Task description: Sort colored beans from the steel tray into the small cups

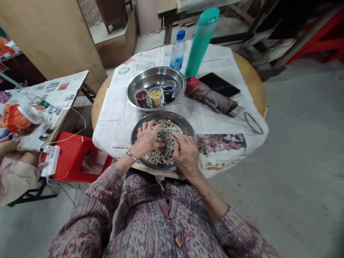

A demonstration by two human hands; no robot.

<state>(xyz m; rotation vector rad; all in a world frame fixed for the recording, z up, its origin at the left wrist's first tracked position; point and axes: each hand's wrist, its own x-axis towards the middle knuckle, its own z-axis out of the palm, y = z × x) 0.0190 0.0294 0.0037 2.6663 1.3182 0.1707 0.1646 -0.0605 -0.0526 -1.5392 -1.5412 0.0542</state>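
A steel basin (189,126) on the table's near side holds mixed pale grains (168,126) with dark and yellow bits among them. My left hand (147,140) lies on the grains at the left with its fingers spread and a bracelet at the wrist. At the basin's right side, my right hand (186,152) has its fingers curled in, index fingertip and thumb near the grains; whatever they may hold is too small to make out. Behind stands a second steel basin (143,76) with three clear cups: red beans (141,95), yellow kernels (155,94) and black beans (168,91).
Newspaper (113,118) covers the round table. Behind the basins stand a water bottle (177,52) and a tall green bottle (201,43). A folded umbrella (212,96) and a dark tablet (219,84) lie at right. A red stool (72,154) and another person's hand (8,145) are at left.
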